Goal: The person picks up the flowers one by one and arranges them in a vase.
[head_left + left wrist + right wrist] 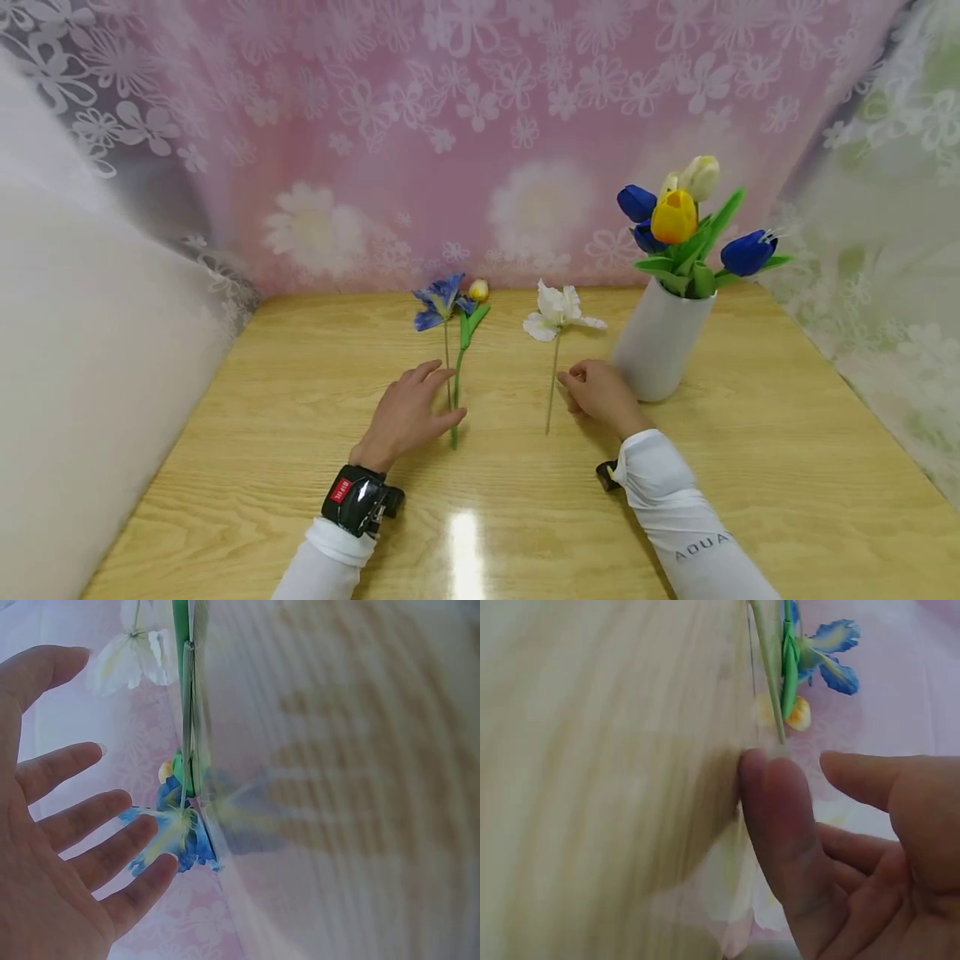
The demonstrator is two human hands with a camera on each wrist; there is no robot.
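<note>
My left hand (405, 417) hovers low over the table with its fingers spread and nothing between them. Beside its fingertips lie the stems of a blue iris-like flower (433, 305) and a small yellow-white tulip (478, 290). Further right, a white flower (555, 308) with ruffled petals lies with its thin stem (553, 383) toward me. My right hand (603, 396) is just right of that stem, fingertips close up to it. In the right wrist view, a gap shows between thumb and fingers, and the stem (771, 682) runs down behind the fingertips.
A white vase (663, 342) stands right behind my right hand, holding blue, yellow and white tulips (675, 217) with green leaves. The wooden table (300, 367) ends at a pink floral curtain (420, 167) at the back. Pale cloth hangs on both sides.
</note>
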